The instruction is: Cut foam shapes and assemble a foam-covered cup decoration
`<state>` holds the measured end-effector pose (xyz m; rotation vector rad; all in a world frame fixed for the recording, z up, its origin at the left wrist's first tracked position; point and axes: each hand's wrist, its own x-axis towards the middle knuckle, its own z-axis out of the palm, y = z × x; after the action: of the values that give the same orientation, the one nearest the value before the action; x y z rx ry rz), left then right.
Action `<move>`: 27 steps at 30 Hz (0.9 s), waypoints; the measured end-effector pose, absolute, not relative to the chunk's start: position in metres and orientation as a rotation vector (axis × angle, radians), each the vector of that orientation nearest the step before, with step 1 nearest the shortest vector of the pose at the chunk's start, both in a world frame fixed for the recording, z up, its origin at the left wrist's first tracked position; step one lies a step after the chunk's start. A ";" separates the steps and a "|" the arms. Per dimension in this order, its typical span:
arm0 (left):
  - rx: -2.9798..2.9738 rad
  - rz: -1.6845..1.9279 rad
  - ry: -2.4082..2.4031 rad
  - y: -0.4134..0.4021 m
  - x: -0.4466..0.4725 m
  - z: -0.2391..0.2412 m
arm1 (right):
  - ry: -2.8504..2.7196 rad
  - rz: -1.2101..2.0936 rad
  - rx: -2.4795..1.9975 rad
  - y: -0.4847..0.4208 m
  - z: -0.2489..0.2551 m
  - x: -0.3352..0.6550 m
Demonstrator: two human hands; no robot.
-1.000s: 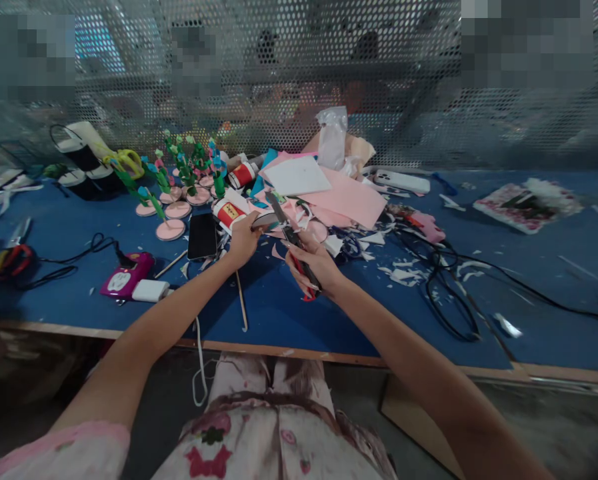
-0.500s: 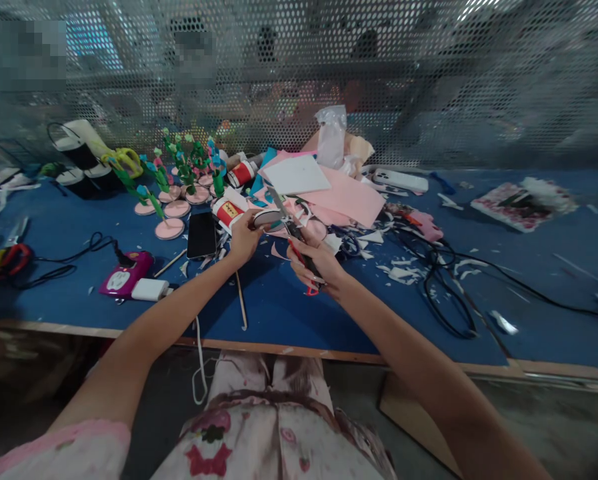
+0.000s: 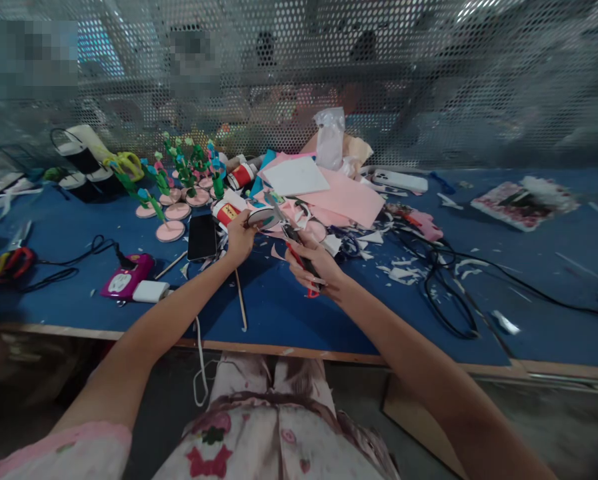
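My left hand [image 3: 239, 240] pinches a small round whitish disc [image 3: 263, 217] with a dark edge, held above the table. In my right hand [image 3: 319, 263] are scissors [image 3: 295, 236] with black and red handles, pointing up and to the left. Their blades meet the right side of the disc; whether they are cutting into it I cannot tell. Behind the left hand lies a red-and-white roll [image 3: 225, 212]. A black phone [image 3: 201, 237] rests to its left. Pink paper sheets [image 3: 353, 197] and a white sheet [image 3: 297, 177] are piled beyond the hands.
Several green and blue flower figures stand on pink round bases [image 3: 170, 231] at the back left. A purple device [image 3: 127, 275] with a white plug, other scissors [image 3: 16, 257], a thin stick [image 3: 241, 300], white scraps [image 3: 403, 272] and black cable [image 3: 443, 313] lie on the blue table.
The disc has shifted slightly left and turned, so more of its face shows. My left hand moved a little left with it, and the scissors changed angle slightly.
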<state>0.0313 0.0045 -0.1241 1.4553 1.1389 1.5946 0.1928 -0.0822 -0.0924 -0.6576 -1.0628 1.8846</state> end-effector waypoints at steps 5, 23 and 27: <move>1.534 1.603 1.128 0.002 0.031 -0.125 | -1.096 1.874 -0.631 -0.081 -0.093 0.194; 1.809 1.463 1.369 0.000 0.028 -0.124 | -1.105 1.835 -0.641 -0.077 -0.092 0.196; 1.816 1.445 1.338 0.001 0.026 -0.126 | -1.125 1.838 -0.642 -0.077 -0.093 0.195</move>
<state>0.0262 0.0013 -0.1258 1.8156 1.3384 1.4454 0.1950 -0.0773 -0.0926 -0.6420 -1.1249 1.8378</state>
